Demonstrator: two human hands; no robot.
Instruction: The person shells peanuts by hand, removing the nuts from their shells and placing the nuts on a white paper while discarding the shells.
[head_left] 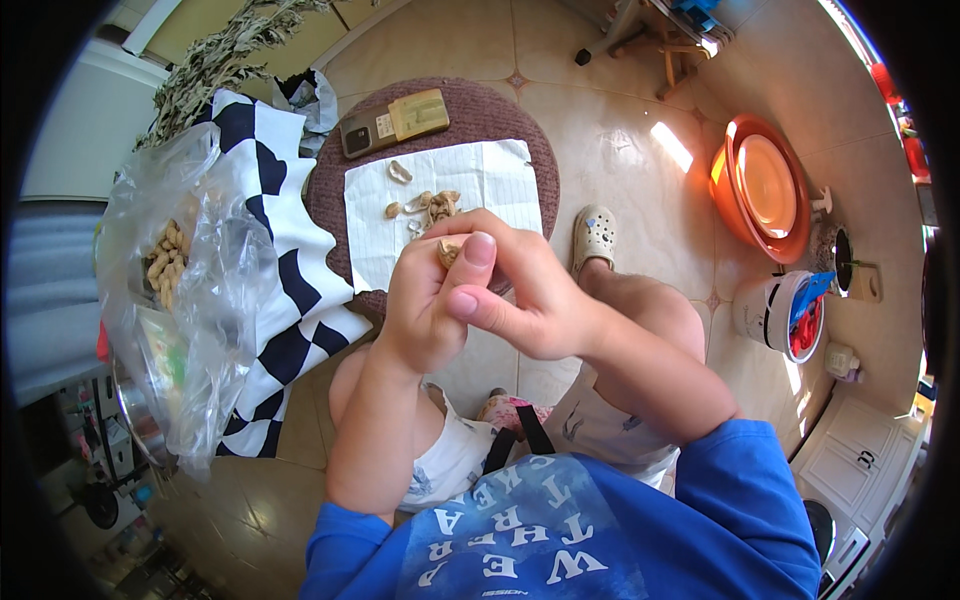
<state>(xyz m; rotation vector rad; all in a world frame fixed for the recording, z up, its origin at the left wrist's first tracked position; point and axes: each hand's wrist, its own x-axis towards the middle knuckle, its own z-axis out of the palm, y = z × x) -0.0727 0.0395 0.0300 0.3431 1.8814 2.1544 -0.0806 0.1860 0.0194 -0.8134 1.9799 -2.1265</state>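
Note:
My left hand (418, 305) is closed with a peanut (448, 252) showing beside its thumb. My right hand (535, 290) is curled against it, its fingers wrapped over the far side of the left hand and its thumb bent inward; it seems to grip the same peanut, though its fingertips are hidden. Just beyond both hands, a white sheet of paper (500, 175) lies on a round brown padded stool (450, 95). A small heap of peanut shells (440, 205) rests on the paper, with a loose half shell (400, 172) farther off.
A phone (368, 133) and a yellowish packet (418, 114) lie at the stool's far edge. To the left, a clear plastic bag (215, 300) holds several peanuts (167, 262) on a black-and-white checked cloth (285, 350). Orange basins (735, 190) and a white bucket (757, 310) stand right.

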